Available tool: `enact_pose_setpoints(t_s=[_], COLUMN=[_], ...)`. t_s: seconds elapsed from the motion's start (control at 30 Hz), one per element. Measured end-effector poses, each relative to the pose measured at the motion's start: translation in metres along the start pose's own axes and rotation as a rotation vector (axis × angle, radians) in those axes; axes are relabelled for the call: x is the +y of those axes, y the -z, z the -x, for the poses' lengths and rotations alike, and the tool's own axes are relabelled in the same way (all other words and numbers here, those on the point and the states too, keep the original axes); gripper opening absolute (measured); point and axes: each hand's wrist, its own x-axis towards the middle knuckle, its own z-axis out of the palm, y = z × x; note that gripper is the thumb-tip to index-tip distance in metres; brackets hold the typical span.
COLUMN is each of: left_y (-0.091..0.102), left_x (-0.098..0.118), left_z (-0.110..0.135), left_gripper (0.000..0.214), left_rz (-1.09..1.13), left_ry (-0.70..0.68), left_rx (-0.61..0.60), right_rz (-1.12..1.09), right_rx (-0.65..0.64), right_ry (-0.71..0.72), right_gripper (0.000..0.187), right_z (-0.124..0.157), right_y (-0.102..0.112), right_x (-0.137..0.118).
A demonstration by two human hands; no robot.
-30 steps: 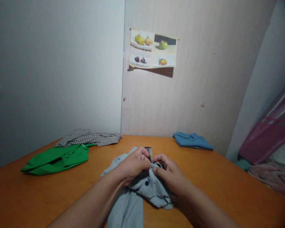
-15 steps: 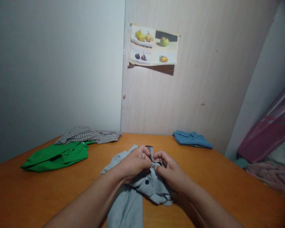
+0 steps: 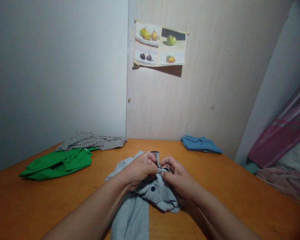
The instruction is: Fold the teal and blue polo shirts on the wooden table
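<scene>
A crumpled light grey shirt (image 3: 131, 213) with a dark round button lies in front of me, one sleeve-like length running toward the near edge. Its upper part is bunched up between my hands. My left hand (image 3: 143, 168) is closed on the cloth near a dark-edged strip, thumb and fingers pinching it. From the other side, my right hand (image 3: 176, 175) grips the same gathered cloth between thumb and curled fingers. The fingertips of both hands almost meet, and the exact spot they pinch is partly hidden.
On the orange table (image 3: 215, 186), a green garment (image 3: 57, 163) and a striped garment (image 3: 90, 140) lie at the back left. A folded blue shirt (image 3: 201, 145) lies at the back right. Fruit pictures (image 3: 160, 45) hang on the wall. Pinkish cloth (image 3: 282, 181) is piled at far right.
The whole view has shifted slightly, so everything appears a little further left and higher. Both hands keep their hold on the grey shirt, with hardly any finger movement.
</scene>
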Motion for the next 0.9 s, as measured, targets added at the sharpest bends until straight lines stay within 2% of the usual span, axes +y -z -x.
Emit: enact_pose_setpoints(t_s=[0.13,0.33,0.63,0.9], left_y=[0.003,0.010,0.001,-0.003], left_x=[0.002,0.000,0.003,0.003], left_z=[0.000,-0.003,0.001,0.000], left_gripper=[0.031,0.033,0.028,0.036], left_rz=[0.032,0.029,0.004,0.015], left_ry=[0.023,0.050,0.004,-0.034], left_rx=[0.020,-0.023,0.039,0.020], right_rz=[-0.011,0.017,0.057,0.300], right_rx=[0.013,0.040,0.050,0.128], right_ry=[0.000,-0.005,-0.018,0.016], right_gripper=[0.022,0.014,0.015,0.012], right_z=[-0.001,-0.001,-0.002,-0.003], right_y=[-0.001,-0.001,-0.001,0.004], right_x=[0.000,-0.002,0.000,0.010])
